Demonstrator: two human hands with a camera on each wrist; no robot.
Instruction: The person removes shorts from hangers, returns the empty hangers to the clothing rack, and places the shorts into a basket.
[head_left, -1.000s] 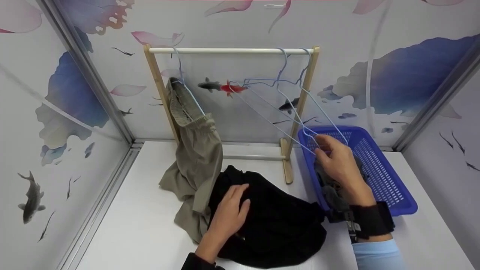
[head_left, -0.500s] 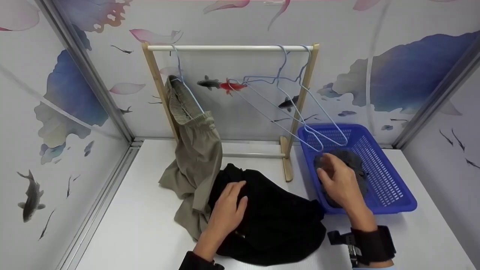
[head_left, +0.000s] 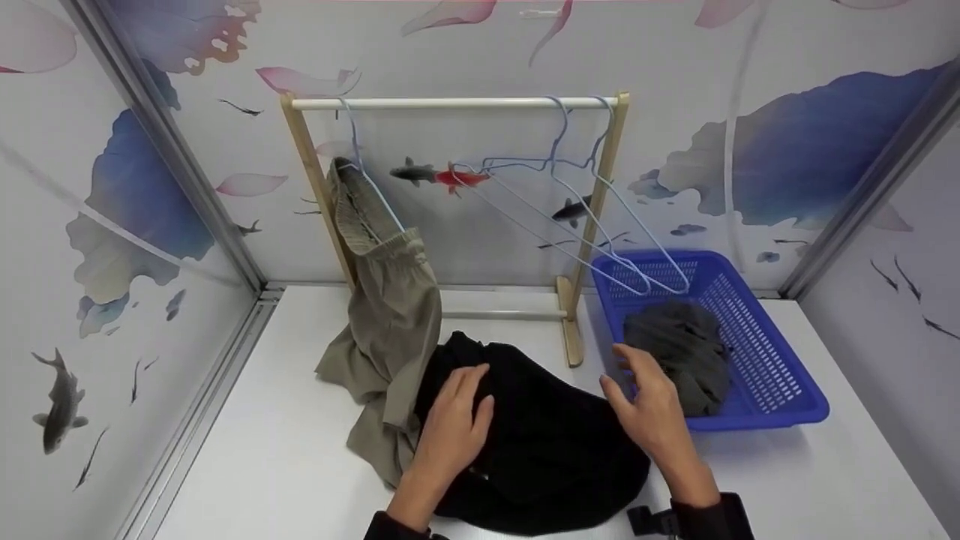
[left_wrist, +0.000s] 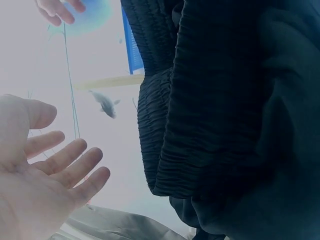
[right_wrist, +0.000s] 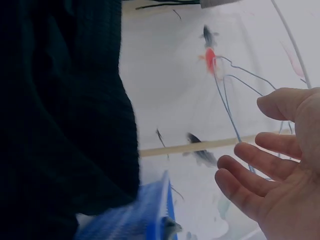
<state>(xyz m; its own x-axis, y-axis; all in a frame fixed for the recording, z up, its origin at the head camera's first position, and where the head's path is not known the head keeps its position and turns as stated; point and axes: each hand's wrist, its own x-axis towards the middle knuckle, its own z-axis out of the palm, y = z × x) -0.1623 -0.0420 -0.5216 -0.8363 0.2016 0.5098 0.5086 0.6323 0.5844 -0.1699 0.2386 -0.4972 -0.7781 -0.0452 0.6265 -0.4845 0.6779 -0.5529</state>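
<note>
In the head view, a black cloth garment (head_left: 555,442) is lying bunched on the white table (head_left: 240,450). The left hand (head_left: 450,427) is reaching over it, contact unclear; the right hand (head_left: 651,409) is hovering between it and a blue perforated plastic basket (head_left: 814,411). Both hands are grasping nothing, fingers loosely spread. The left wrist view is revealing a gathered waistband (left_wrist: 165,125); only the head view is showing khaki trousers (head_left: 397,300) hanging by their waist.
</note>
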